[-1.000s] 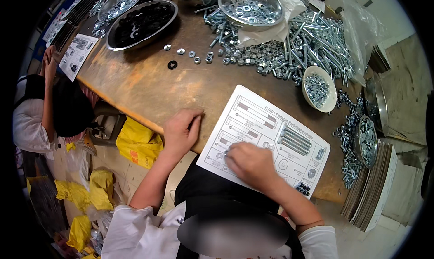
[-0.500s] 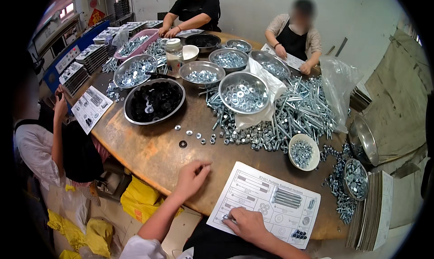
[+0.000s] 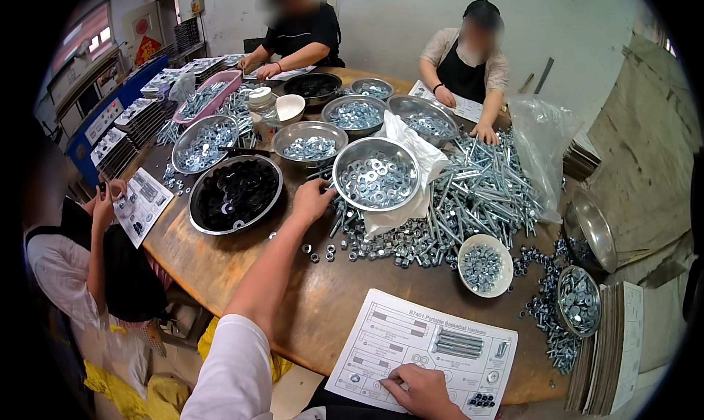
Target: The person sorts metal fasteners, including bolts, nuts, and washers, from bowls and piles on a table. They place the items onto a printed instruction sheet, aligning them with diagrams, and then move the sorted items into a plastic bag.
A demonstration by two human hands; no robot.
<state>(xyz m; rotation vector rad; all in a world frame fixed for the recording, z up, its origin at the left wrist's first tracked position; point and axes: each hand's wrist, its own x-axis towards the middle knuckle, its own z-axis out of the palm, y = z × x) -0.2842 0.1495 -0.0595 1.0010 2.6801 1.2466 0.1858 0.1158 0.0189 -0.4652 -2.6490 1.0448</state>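
Observation:
My left hand (image 3: 312,202) is stretched out at the left side of a steel bowl of flat washers (image 3: 375,172), fingers curled together beside the edge of a bolt pile (image 3: 477,192); whatever is in them is hidden. Low on a printed hardware sheet (image 3: 400,302) rests my right hand (image 3: 424,392), its fingers bent and drawn together; I cannot make out anything between them. Left of that hand a small nut (image 3: 355,378) lies on the sheet. Long bolts (image 3: 458,344), a washer (image 3: 492,377) and several black-centred nuts (image 3: 482,400) also sit on its printed fields.
A steel bowl of black washers (image 3: 235,192) stands at the left. Loose nuts (image 3: 330,253) lie before the bolt pile; a white bowl of nuts (image 3: 484,267) is right of it. Stacked sheets (image 3: 598,347) stand at the right edge. Three other people work around the table.
My left hand has moved forward from the near table to the washer bowl. The right hand has shifted slightly, uncovering the small nut. The far-right person now reaches into the bolt pile.

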